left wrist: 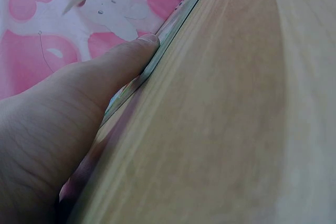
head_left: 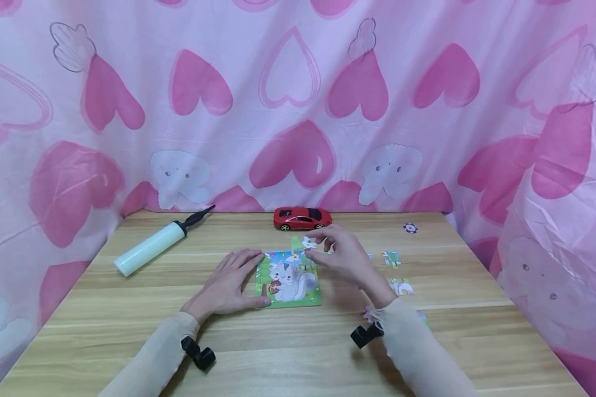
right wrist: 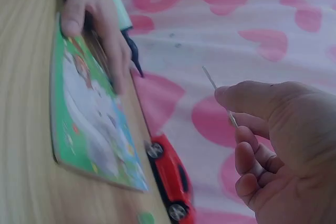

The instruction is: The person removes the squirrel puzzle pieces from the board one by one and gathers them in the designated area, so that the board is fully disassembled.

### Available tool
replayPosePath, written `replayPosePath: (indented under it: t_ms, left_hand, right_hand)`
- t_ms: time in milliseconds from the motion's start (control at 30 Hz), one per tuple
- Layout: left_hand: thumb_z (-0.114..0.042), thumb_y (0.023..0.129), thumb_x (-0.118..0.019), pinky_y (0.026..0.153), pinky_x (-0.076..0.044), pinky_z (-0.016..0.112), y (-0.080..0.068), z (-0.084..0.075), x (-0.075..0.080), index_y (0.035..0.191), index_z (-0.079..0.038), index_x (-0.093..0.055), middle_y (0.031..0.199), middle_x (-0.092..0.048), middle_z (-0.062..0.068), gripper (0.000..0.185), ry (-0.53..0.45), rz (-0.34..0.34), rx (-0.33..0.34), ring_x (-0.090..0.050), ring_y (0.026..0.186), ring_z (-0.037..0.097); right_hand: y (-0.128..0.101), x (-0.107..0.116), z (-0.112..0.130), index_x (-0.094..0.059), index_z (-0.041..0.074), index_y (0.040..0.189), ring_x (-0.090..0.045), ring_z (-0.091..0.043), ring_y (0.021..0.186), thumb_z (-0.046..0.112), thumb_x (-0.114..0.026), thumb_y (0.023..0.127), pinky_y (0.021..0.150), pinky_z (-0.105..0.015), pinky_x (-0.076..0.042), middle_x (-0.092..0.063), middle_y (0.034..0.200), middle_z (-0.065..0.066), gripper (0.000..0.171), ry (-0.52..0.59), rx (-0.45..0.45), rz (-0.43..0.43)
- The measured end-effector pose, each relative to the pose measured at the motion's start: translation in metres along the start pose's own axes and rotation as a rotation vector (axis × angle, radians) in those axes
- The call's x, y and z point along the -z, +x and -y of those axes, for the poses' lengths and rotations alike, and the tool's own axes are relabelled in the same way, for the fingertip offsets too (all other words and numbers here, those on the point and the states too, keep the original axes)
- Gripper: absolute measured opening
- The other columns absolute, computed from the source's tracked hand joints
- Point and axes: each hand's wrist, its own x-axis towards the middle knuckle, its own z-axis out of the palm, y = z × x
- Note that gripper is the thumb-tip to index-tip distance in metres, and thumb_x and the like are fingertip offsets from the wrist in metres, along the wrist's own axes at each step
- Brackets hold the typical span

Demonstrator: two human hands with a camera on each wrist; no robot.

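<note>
A square jigsaw board with a white squirrel picture lies flat on the table. My left hand rests along its left side with fingers stretched out. The thumb presses at the board's lower left corner. Above the board's far right corner, my right hand pinches a thin jigsaw piece between thumb and fingers. In the right wrist view this piece shows nearly edge-on, raised off the table, with the other fingers curled below it.
Loose jigsaw pieces lie to the right, some partly hidden behind my right arm. A red toy car stands behind the board. At the back left lies a pale hand pump with a black nozzle. A round chip sits at the back right.
</note>
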Motion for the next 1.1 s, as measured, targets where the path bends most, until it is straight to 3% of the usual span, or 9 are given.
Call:
replayPosePath:
  t_ms: [267, 433, 767, 1100]
  left_hand:
    - [-0.083, 0.085, -0.076, 0.138, -0.013, 0.068, -0.001, 0.001, -0.001, 0.172, -0.012, -0.043, 0.178, -0.039, 0.010, 0.118, 0.005, -0.003, 0.008, -0.028, 0.167, 0.040]
    - [-0.084, 0.084, -0.077, 0.138, -0.013, 0.068, -0.001, 0.001, -0.001, 0.172, -0.012, -0.043, 0.178, -0.039, 0.011, 0.119, 0.005, 0.000, 0.012, -0.028, 0.167, 0.040]
    - [-0.085, 0.084, -0.077, 0.139, -0.010, 0.065, 0.000, 0.001, -0.001, 0.173, -0.014, -0.041, 0.179, -0.037, 0.009, 0.120, 0.002, 0.014, 0.017, -0.025, 0.169, 0.038]
    - [-0.085, 0.083, -0.077, 0.139, -0.011, 0.066, 0.000, -0.001, 0.000, 0.174, -0.014, -0.041, 0.179, -0.037, 0.009, 0.121, -0.005, 0.013, 0.024, -0.025, 0.169, 0.037]
  right_hand:
    - [-0.017, 0.032, -0.019, -0.080, 0.023, 0.135, -0.062, -0.019, 0.095, 0.030, -0.088, 0.099, 0.073, -0.030, -0.054, -0.069, 0.115, 0.001, 0.038, -0.035, -0.046, -0.020]
    - [-0.028, 0.040, -0.029, -0.080, 0.017, 0.136, -0.063, -0.020, 0.094, 0.026, -0.089, 0.099, 0.075, -0.029, -0.055, -0.070, 0.113, -0.003, 0.040, -0.050, -0.042, -0.016]
    - [-0.047, 0.036, -0.047, -0.082, 0.016, 0.132, -0.064, -0.016, 0.090, 0.022, -0.091, 0.097, 0.070, -0.025, -0.057, -0.069, 0.107, 0.001, 0.037, -0.074, -0.075, 0.030]
    - [-0.058, 0.023, -0.066, -0.083, 0.018, 0.131, -0.059, -0.017, 0.085, 0.022, -0.092, 0.094, 0.066, -0.025, -0.052, -0.066, 0.094, 0.003, 0.038, -0.072, -0.128, 0.152]
